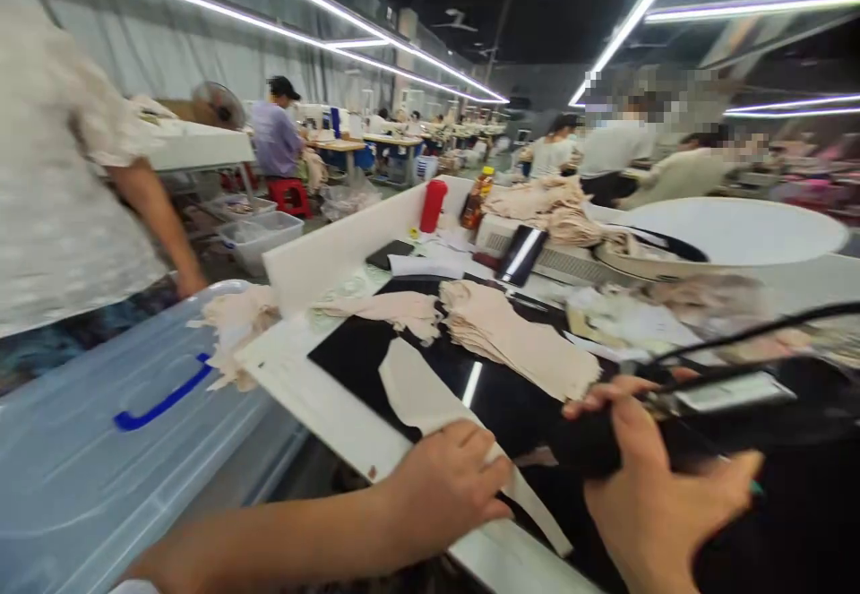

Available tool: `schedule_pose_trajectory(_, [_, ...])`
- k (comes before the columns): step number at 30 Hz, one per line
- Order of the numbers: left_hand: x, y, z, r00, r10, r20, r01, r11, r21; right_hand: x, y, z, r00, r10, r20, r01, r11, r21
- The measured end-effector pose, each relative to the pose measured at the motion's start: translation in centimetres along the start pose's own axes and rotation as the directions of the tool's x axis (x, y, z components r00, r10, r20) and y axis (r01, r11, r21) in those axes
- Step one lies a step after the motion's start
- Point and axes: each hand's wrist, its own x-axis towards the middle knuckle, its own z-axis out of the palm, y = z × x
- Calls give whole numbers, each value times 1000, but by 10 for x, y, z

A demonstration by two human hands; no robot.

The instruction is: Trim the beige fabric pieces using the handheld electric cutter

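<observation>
A long, narrow cream fabric piece (420, 388) lies across the black work surface (356, 352), one end over its white edge. My left hand (453, 486) rests on the middle of this piece, fingers curled together and pressing on it. My right hand (658, 486) is at the right with its fingers spread, beside a dark machine part (752, 415) with a metal plate; some fingertips are hidden behind it. Close to those fingertips is a stack of cream fabric pieces (517, 339). A smaller cream pile (396, 307) lies left of the stack.
A phone (522, 253), red container (434, 206) and bottle (477, 198) stand at the back. A blue-handled plastic bin lid (87, 451) is at left, beside a standing person (73, 164). Fabric pieces (238, 325) hang by the table corner. A black cable (759, 330) crosses at right.
</observation>
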Motion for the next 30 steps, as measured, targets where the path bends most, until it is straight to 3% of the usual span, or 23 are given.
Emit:
schedule_pose_trajectory(1, [-2, 0, 3, 997, -56, -50, 47, 985, -166, 3, 1, -2, 999, -39, -2, 38, 999, -33])
schedule_pose_trajectory(4, [-12, 0, 7, 990, -124, -70, 99, 953, -286, 8, 5, 1, 993, -106, 50, 109, 991, -74])
schedule_pose_trajectory(14, [-16, -3, 2, 985, -145, -96, 107, 939, -326, 10, 19, 15, 972, -156, 173, 161, 987, -17])
schedule_pose_trajectory(30, [-16, -5, -4, 989, -130, -77, 97, 935, -341, 6, 23, 17, 964, -162, 209, 178, 982, -60])
